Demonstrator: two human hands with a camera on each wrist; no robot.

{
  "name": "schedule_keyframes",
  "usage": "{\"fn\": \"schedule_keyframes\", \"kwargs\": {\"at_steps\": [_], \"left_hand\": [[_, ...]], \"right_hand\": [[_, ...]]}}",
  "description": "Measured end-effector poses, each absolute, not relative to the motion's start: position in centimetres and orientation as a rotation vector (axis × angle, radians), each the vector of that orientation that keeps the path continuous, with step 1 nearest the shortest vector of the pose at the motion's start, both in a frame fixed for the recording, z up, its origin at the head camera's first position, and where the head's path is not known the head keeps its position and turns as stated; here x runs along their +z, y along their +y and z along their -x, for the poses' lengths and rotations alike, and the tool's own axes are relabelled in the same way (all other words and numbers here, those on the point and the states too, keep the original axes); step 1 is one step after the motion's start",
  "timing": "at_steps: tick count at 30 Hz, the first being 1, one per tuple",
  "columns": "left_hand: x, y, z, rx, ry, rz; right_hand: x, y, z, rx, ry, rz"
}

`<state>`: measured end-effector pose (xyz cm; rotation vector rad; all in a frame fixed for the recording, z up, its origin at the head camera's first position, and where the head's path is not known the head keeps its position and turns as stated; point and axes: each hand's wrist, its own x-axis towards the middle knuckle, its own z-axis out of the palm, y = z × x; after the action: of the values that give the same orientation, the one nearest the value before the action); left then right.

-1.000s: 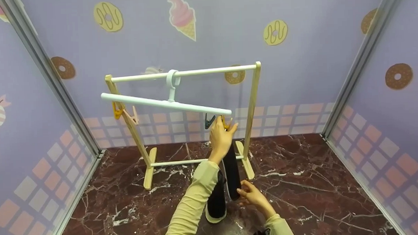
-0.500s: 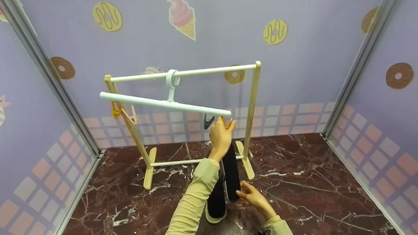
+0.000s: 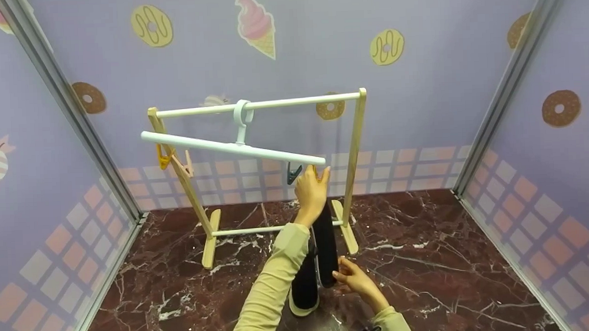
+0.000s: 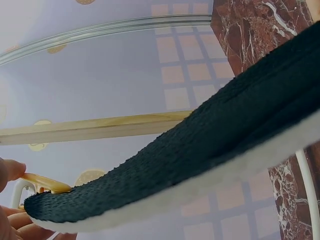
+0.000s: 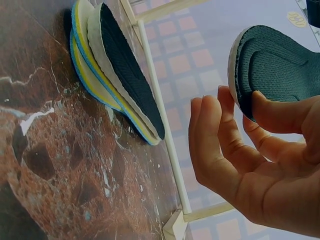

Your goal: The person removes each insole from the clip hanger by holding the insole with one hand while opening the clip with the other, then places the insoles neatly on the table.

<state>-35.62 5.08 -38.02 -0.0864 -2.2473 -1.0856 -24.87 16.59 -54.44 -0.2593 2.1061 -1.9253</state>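
Note:
A black insole (image 3: 327,247) with a white underside hangs lengthwise below the right end of a white hanger (image 3: 200,143). My left hand (image 3: 311,192) is at its upper end and pinches a yellow clip (image 4: 47,182) between thumb and fingers. In the left wrist view the clip's tip meets the narrow end of the insole; whether it bites cannot be made out. Down at the wide end, my right hand (image 5: 250,160) pinches the insole's edge between thumb and forefinger. Another black insole (image 5: 125,60) lies on yellow-and-blue-edged pieces on the table.
The hanger hooks over the top bar (image 3: 302,100) of a wooden rack and tilts down to the right. A dark clip (image 3: 293,173), an orange clip (image 3: 163,158) and a pink clip (image 3: 184,165) hang from it. Patterned walls enclose the marbled table (image 3: 426,278).
My left thumb has drawn in toward the yellow clip, covering more of it. The insole and my right hand have sunk slightly, and the hanger's right end has dipped a little.

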Motion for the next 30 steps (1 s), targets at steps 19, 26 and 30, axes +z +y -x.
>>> {"fn": "schedule_keyframes", "kwargs": {"at_steps": [19, 26, 30], "left_hand": [[-38.2, 4.6, 36.0, -1.095, -2.193, 0.206], [-38.1, 4.4, 36.1, -1.118, -2.179, 0.217], [-38.1, 4.5, 36.2, -1.103, -2.168, 0.220]], "right_hand": [[-55.7, 16.9, 24.9, -1.915, 2.129, 0.174], [-55.7, 17.1, 24.9, -1.956, 2.033, 0.208], [-55.7, 17.3, 24.9, -1.982, 2.014, 0.214]]}}
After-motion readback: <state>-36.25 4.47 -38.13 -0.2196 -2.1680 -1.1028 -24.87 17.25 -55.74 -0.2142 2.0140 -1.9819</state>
